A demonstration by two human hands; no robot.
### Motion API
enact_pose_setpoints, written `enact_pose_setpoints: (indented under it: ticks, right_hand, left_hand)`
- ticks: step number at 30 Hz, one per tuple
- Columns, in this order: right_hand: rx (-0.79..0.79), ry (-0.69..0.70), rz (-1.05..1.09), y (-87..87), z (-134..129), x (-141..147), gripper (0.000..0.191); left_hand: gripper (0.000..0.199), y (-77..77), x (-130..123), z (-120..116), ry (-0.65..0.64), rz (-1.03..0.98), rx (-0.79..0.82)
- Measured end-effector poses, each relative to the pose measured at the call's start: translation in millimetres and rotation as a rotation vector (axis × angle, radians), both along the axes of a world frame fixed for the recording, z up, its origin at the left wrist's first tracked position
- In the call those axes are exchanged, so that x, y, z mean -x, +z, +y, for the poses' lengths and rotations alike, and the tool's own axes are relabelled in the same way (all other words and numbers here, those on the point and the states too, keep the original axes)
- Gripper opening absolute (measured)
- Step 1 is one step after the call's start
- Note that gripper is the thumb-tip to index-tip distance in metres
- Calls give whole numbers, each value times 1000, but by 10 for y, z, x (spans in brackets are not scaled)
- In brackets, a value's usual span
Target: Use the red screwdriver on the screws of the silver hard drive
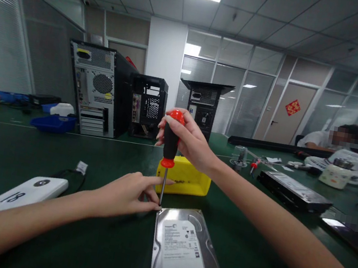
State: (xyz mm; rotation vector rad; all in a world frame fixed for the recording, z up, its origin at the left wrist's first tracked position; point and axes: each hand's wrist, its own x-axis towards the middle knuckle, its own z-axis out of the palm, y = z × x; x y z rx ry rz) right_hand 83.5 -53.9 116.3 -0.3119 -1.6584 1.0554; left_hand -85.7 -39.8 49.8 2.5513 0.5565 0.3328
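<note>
My right hand point(187, 138) is closed around the red and black handle of a screwdriver point(170, 144), held upright. Its thin shaft runs down to the near-left corner of the far edge of a silver hard drive point(179, 249), which lies label up on the table in front of me. Any screw under the tip is too small to make out. Beside the shaft is my left hand point(133, 195), its index finger stretched out past it and its thumb close to the tip at the drive's corner. A yellow parts bin point(186, 188) stands just behind, with small dark bits inside.
A white power bank point(23, 194) marked 18 lies left on the green table point(119, 160). Computer cases point(99, 87) and a blue bin point(54, 122) stand at the back. To the right are another drive point(293, 191), a phone point(354, 239) and a jar point(336, 175); people sit beyond.
</note>
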Motion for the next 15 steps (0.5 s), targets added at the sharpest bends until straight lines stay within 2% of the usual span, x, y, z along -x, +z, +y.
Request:
enact_pose_setpoints:
  ticks: [5, 11, 15]
  right_hand:
    - [-29, 16, -42, -12, -3, -7, 32]
    - [45, 123, -40, 10, -74, 20, 25]
    - [66, 115, -31, 1, -67, 22, 20]
  left_hand:
    - [50, -9, -8, -1, 21, 21, 32]
    - [50, -36, -7, 18, 28, 20, 46]
    - [47, -44, 1, 23, 16, 7, 71]
